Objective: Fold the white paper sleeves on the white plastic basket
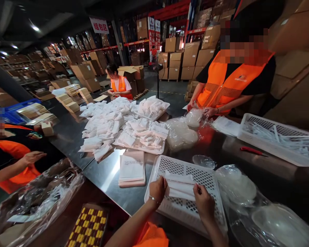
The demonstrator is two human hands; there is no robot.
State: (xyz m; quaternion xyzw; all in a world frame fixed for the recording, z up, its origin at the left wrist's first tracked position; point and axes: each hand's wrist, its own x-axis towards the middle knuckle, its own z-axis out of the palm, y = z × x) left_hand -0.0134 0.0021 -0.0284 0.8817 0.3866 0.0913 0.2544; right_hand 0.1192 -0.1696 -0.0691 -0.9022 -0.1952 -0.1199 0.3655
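Observation:
My left hand and my right hand are closed at opposite ends of a white folded bag, which lies stretched flat between them. Fold lines run along its length. Under it is a white perforated plastic basket, apparently turned upside down. Left of the basket sits a neat stack of flat white printed bags. Behind it, folded white packets are heaped on a white tray. Clear plastic packaging with round pale discs lies to the right of my right hand.
A co-worker in an orange vest handles clear plastic across the metal table. At right are a basket of white sticks and a red-handled cutter. A plastic-lined box stands lower left, beside another person.

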